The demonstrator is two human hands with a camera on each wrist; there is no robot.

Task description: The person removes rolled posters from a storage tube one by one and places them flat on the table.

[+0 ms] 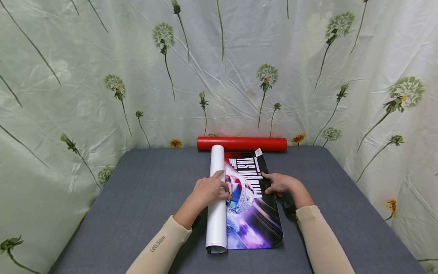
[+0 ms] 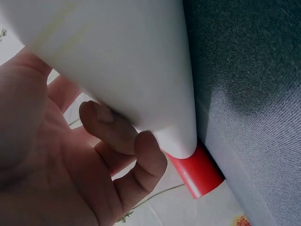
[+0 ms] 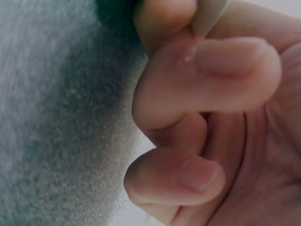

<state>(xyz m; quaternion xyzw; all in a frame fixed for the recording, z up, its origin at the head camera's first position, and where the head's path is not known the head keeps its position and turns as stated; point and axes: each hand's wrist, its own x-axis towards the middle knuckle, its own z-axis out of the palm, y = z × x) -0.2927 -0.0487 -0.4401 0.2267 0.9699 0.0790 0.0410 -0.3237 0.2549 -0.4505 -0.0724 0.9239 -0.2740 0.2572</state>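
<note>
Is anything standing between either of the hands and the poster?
Nothing visible: the left hand touches the poster where it is rolled, and the right hand holds its unrolled edge. The red cylinder lies beyond the poster's far end, not between.

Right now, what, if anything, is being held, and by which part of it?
A poster: the right hand pinches its flat part's right edge, while the left hand holds its white rolled part near mid-length.
</note>
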